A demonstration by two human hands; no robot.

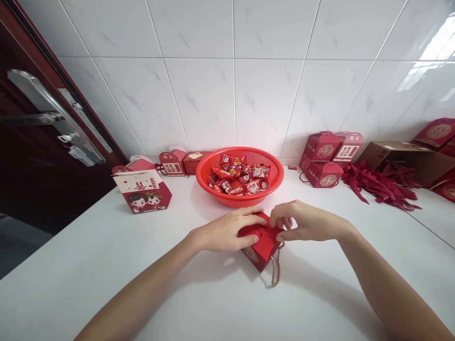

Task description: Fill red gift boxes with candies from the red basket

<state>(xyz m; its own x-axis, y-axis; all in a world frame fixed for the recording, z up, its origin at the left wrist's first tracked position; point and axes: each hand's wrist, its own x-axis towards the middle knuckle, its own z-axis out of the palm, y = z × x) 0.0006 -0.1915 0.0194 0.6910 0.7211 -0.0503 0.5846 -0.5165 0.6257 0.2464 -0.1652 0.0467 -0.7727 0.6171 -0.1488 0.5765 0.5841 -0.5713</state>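
A small red gift box [268, 247] lies on the white table, with gold print on its near side and a twisted tan cord [277, 272] hanging from its right corner. My left hand [236, 229] holds the box from the left, thumb and fingers apart across the top flaps. At the box's right side, my right hand [298, 221] grips the edge with its thumb low and its fingers curled in. The flaps look folded down, with a slot between them. The fingertips of the right hand are partly hidden. Just behind the box stands a red plastic basket [240, 201] of wrapped candies [245, 175].
A couple-printed box [144, 192] stands at left, smaller boxes [172, 163] along the tiled wall. To the right are stacked red boxes [323, 175], a heap of dark red ribbons [377, 184] and a cardboard carton [401, 147]. A door [31, 142] borders the table's left.
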